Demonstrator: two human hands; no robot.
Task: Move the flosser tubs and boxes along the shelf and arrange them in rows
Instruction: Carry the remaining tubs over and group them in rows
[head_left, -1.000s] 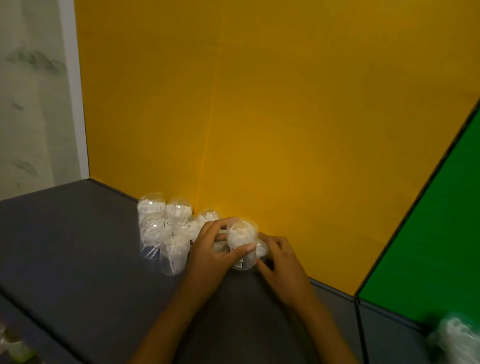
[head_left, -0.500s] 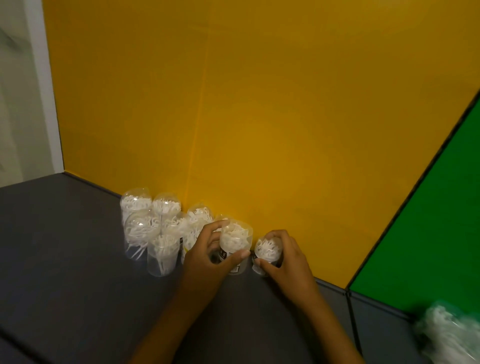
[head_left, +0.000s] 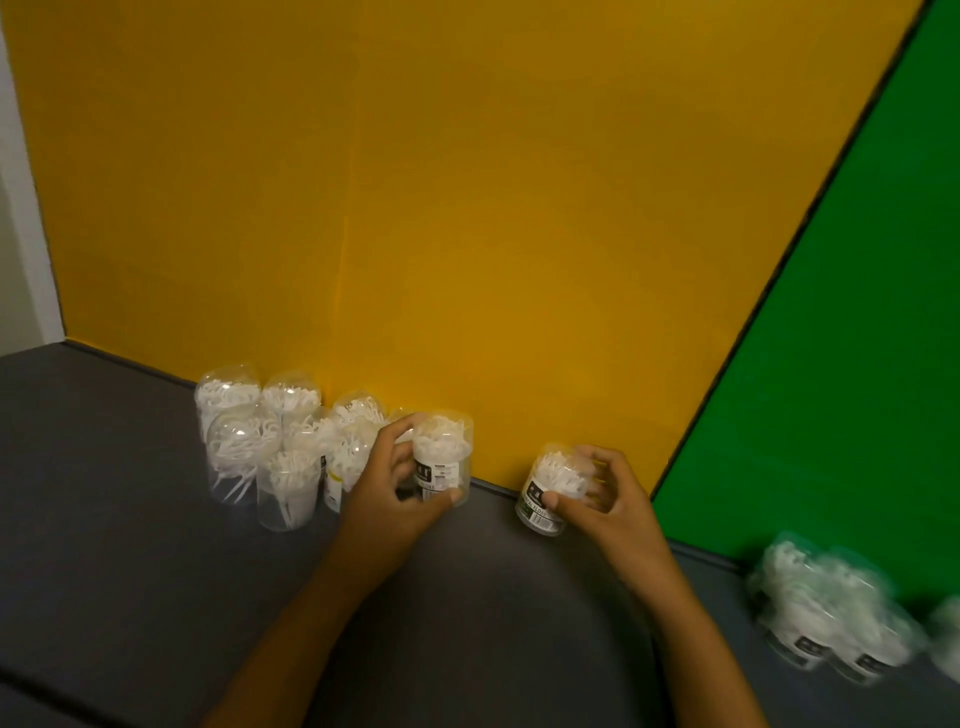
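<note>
Several clear flosser tubs full of white flossers stand clustered on the dark grey shelf against the yellow back panel. My left hand grips one labelled tub at the cluster's right end, fingers and thumb curled round it. My right hand grips another labelled tub, tilted, a short way to the right and apart from the cluster. More tubs sit blurred at the far right under the green panel. No boxes are in view.
The yellow back panel meets a green panel at a black divider on the right. A white wall edge stands at the far left. Bare shelf surface lies in front of the tubs and to their left.
My right hand has pulled its tub rightward, away from the cluster and from the tub in my left hand. The view has shifted, showing more of the tubs at the right.
</note>
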